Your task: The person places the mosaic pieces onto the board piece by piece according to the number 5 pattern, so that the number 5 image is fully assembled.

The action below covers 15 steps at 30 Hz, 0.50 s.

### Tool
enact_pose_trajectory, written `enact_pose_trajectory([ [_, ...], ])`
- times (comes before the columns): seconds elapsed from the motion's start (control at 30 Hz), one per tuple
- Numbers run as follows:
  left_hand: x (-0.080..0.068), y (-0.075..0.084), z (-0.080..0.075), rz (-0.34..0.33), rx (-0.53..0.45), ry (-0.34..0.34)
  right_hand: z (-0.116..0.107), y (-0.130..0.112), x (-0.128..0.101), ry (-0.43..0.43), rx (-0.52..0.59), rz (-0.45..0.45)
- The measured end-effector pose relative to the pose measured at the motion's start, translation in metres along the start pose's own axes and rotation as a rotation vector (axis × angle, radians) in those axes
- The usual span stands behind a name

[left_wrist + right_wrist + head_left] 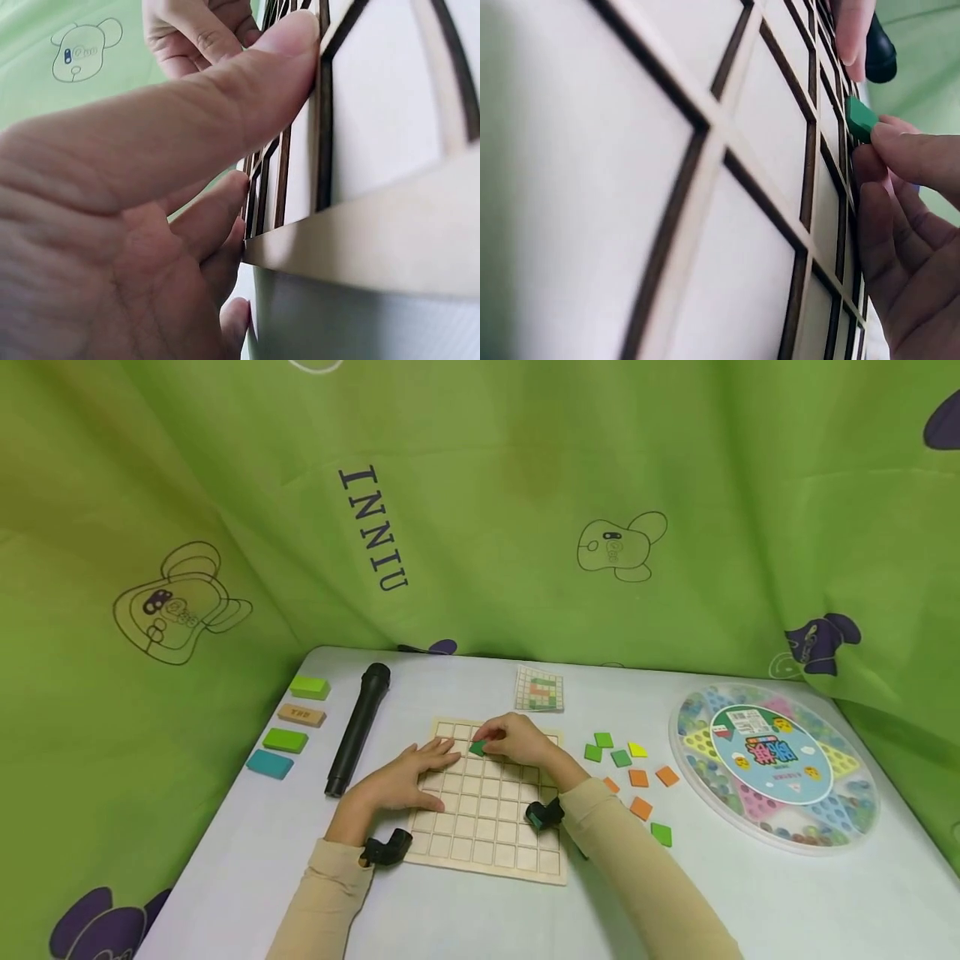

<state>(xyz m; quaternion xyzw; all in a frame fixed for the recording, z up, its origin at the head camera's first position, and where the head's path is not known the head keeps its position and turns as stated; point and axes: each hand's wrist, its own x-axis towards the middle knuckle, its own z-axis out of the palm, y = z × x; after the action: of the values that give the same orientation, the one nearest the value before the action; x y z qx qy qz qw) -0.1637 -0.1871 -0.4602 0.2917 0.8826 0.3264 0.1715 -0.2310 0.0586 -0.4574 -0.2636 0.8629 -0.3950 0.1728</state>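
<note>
A wooden grid board [487,868] with square recesses lies on the white table. Near its far edge my right hand [517,739] pinches a dark green square tile [477,747] between thumb and fingers. In the right wrist view the green tile [861,118] tilts at the surface of the grid, with the thumb [907,154] against it. My left hand [405,777] rests on the board's left side, fingers spread and nothing held. The left wrist view shows the left thumb [277,67] pressing on the grid's frame, the other fingers along the edge.
Loose green, orange and yellow tiles [638,778] lie right of the board. Behind it is a pattern card [539,691]. A black microphone [358,729] and several coloured blocks [285,741] are at the left. A round marble game box [772,768] sits at the right. Green curtain [480,527] surrounds the table.
</note>
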Motion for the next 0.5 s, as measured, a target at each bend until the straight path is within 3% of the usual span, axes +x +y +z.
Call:
enact_pose_trajectory([
  [0.3,-0.0003,-0.003,0.0021,-0.007,0.032,0.031,0.0015,-0.0045,0.0009,-0.035,-0.082,-0.002],
  [0.5,-0.0003,-0.003,0.0018,-0.027,0.02,0.008,0.0036,-0.0042,-0.0016,-0.028,-0.08,-0.001],
])
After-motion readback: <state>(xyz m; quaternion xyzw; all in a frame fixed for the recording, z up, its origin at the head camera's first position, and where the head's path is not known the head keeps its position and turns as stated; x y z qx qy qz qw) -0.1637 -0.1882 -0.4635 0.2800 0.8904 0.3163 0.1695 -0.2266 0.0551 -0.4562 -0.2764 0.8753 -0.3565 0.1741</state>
